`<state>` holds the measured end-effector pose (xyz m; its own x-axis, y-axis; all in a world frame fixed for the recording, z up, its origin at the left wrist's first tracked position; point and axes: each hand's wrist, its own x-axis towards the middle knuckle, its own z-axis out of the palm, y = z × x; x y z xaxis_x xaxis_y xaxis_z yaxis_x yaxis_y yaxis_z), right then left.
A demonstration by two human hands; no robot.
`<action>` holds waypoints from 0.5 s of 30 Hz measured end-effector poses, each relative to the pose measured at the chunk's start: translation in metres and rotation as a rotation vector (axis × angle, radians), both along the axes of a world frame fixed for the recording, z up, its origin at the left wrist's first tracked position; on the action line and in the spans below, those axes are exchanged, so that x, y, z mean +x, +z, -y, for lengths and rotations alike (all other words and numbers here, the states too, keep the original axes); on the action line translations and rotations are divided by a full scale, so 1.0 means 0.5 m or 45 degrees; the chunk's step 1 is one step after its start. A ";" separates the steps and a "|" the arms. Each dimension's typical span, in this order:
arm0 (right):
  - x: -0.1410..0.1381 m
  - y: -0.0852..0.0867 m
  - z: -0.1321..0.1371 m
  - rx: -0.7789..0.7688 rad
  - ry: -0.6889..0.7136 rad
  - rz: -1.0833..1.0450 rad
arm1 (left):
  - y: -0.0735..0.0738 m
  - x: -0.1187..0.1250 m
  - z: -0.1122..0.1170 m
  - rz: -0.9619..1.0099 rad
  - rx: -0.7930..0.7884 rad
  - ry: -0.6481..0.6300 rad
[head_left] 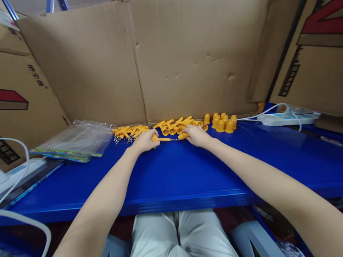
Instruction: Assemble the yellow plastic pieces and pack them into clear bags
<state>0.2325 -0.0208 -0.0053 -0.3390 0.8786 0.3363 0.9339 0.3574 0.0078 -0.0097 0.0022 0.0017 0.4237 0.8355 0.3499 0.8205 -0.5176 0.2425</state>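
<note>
My left hand (144, 142) is closed around a yellow corkscrew (164, 139). Its ridged shaft points right and ends in a thin metal spiral. Just beyond the spiral's tip, my right hand (197, 135) has its fingers closed on a yellow plastic piece (183, 136), partly hidden under them. Behind my left hand lies a pile of yellow handles with metal spirals (125, 133). A row of yellow branched pieces with round open ends (171, 127) lies behind and between my hands. Several yellow cups (223, 123) stand upside down to the right.
Clear plastic bags (76, 140) lie left on the blue table (171, 174). A cardboard wall (193, 55) closes off the back, with printed boxes at both sides. White power strips (287, 118) and cables lie at both sides; a dark flat panel (31, 188) is at left.
</note>
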 end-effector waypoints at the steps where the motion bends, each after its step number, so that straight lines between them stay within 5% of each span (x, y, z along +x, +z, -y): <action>1: 0.001 -0.001 -0.002 -0.003 0.015 -0.011 | 0.000 0.000 0.000 0.005 -0.010 -0.006; 15: -0.005 -0.014 -0.011 0.030 0.311 -0.191 | 0.003 0.012 0.008 0.017 0.001 -0.078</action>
<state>0.2300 -0.0151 -0.0125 -0.4850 0.7680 0.4183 0.8114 0.5736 -0.1125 -0.0037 -0.0019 0.0029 0.4694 0.8078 0.3566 0.7840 -0.5670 0.2525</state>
